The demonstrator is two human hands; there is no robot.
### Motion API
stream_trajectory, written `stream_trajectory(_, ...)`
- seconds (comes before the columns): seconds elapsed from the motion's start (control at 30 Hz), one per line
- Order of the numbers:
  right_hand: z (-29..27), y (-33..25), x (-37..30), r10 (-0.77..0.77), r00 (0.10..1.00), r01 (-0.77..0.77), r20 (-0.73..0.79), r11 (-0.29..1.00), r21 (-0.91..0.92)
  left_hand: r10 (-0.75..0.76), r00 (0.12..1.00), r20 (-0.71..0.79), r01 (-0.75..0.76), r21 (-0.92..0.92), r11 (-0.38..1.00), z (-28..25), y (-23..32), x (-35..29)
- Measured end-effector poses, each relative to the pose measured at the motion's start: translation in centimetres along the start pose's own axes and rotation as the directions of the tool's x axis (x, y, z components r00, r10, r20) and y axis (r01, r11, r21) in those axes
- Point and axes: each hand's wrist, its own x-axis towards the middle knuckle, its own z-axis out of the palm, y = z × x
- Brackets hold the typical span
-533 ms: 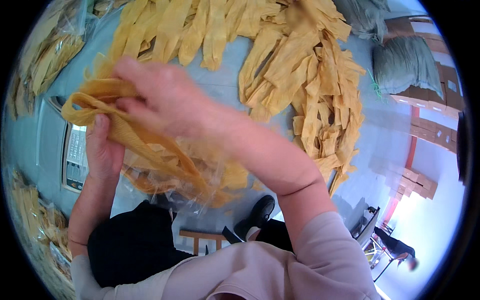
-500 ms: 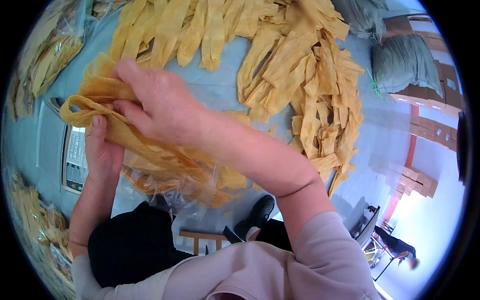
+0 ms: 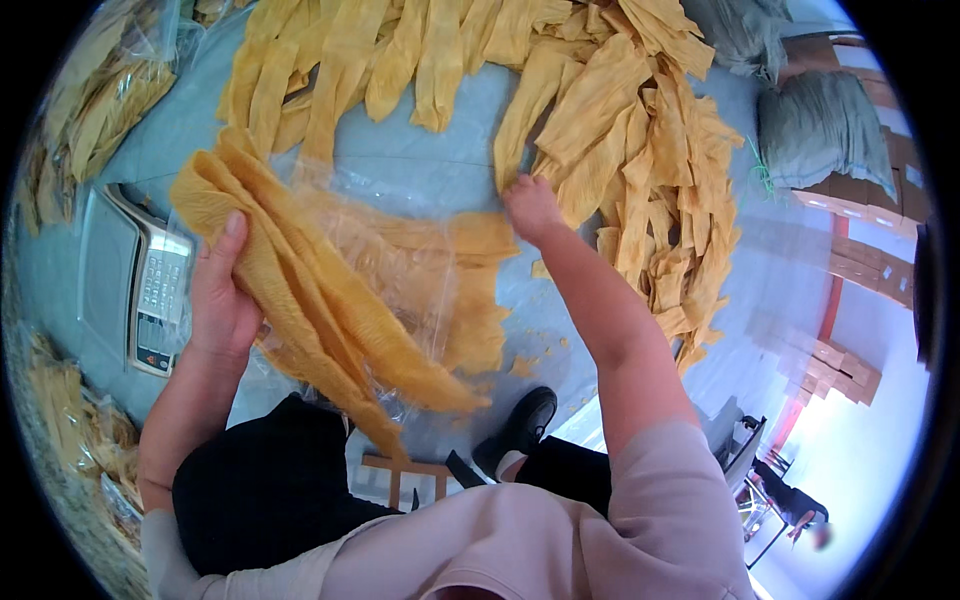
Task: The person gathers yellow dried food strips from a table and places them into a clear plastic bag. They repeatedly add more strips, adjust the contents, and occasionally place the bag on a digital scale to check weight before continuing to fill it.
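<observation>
My left hand (image 3: pixel 224 305) is closed round a folded bundle of wrinkled yellow tofu-skin sheets (image 3: pixel 300 270), thumb on top, with the loose ends hanging toward my knees. Reaching out to the right, my right hand (image 3: pixel 533 208) has its fingers pinched at the lower end of a yellow tofu-skin strip (image 3: pixel 525 120) in the spread pile. Between my hands lies a clear plastic bag (image 3: pixel 425 255) with more yellow sheets (image 3: pixel 475 300) in and beside it. The held bundle covers part of this bag.
A digital scale (image 3: pixel 160 285) stands left of my left hand. More strips (image 3: pixel 430 70) lie in an arc at the far side. Bagged sheets (image 3: pixel 110 120) sit far left. Stuffed sacks (image 3: pixel 825 130) and cardboard boxes (image 3: pixel 845 375) stand right. My shoe (image 3: pixel 525 420) is below; another person (image 3: pixel 790 495) is in the background.
My right hand has let go of the bundle and moved right to the pile. The bundle now hangs from my left hand alone, and the scale is more exposed.
</observation>
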Motion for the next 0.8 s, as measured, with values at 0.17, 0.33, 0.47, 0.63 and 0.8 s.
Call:
stream_trajectory(0.17, -11.4, -3.2, -2.2, 0.08, 0.744, 0.305, -0.663, 0.843, 0.444, 0.092, 0.995, -0.023, -0.087, 0.172, 0.981, 1.1, -0.2, -0.6)
stream_trajectory(0.33, -25.5, -4.8, -7.6, 0.106, 0.441, 0.596, -0.891, 0.708, 0.379, 0.28, 0.956, -0.089, -0.263, 0.161, 0.951, 2.7, 0.6, -0.1)
stream_trajectory(0.47, -28.3, -7.9, -9.4, -0.217, 0.259, 0.869, -0.941, 0.478, 0.129, 0.291, 0.956, -0.04, -0.271, 0.258, 0.927, 3.3, 0.1, -0.7)
stream_trajectory(0.63, -30.5, -13.8, -9.1, -0.136, 0.408, 0.861, -0.903, 0.386, 0.331, 0.146, 0.976, 0.16, -0.143, -0.03, 0.989, 5.9, -1.3, -2.6)
stream_trajectory(0.8, -32.4, -17.8, -7.1, 0.286, 0.569, 0.749, -0.771, 0.206, 0.629, 0.097, 0.973, 0.21, -0.077, -0.099, 0.992, 5.8, -1.7, -3.0)
